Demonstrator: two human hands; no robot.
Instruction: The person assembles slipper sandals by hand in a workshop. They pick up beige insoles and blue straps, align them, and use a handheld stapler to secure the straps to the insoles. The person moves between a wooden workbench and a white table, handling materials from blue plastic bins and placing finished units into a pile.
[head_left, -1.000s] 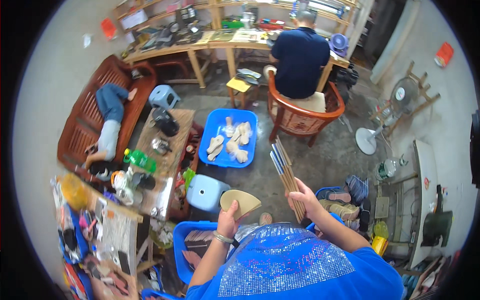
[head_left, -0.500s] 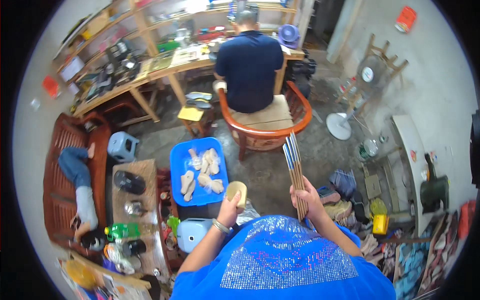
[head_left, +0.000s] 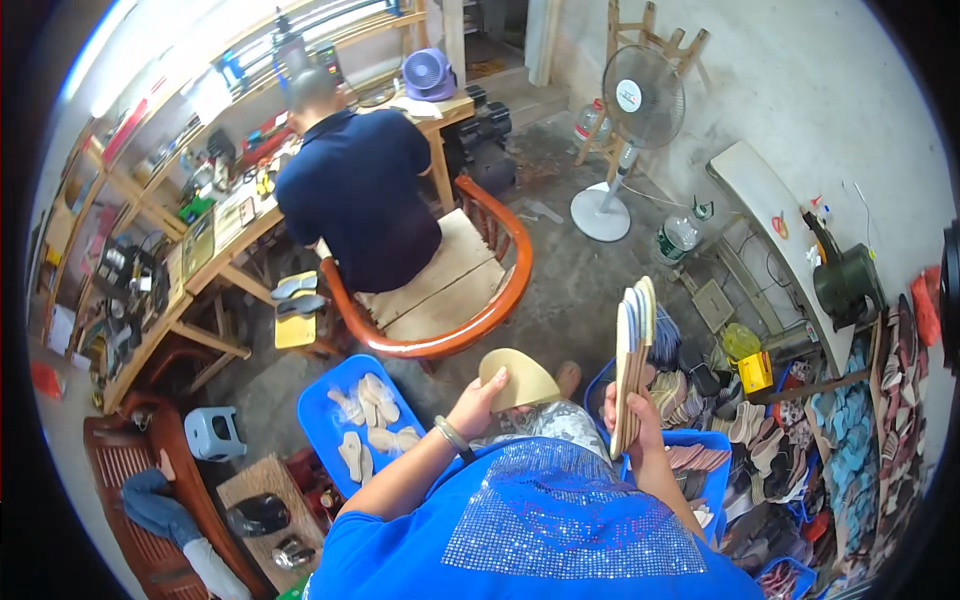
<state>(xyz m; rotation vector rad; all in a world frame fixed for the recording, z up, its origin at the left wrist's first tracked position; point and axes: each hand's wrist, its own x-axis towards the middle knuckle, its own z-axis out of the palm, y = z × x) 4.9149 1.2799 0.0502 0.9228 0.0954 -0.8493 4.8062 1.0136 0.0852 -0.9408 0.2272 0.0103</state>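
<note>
My left hand [head_left: 478, 400] grips a single tan shoe insole [head_left: 520, 380], held flat in front of my lap. My right hand [head_left: 632, 418] holds an upright stack of several tan insoles [head_left: 633, 350], edge-on to the camera. A bracelet sits on my left wrist. To the left of my knees stands a blue tray [head_left: 330, 415] with several pale insoles lying in it. A blue bin [head_left: 712, 470] with more insoles sits right of my right hand.
A person in a dark shirt [head_left: 358, 195] sits in a wooden armchair [head_left: 470, 290] at a cluttered workbench ahead. A standing fan [head_left: 625, 120] is at the back right. Heaps of soles [head_left: 830, 430] fill the right side. A small grey stool [head_left: 212, 432] stands at left.
The view has swung right and closer to the seated person. Both hands kept their hold; the single insole and the stack now sit nearer the middle of the picture.
</note>
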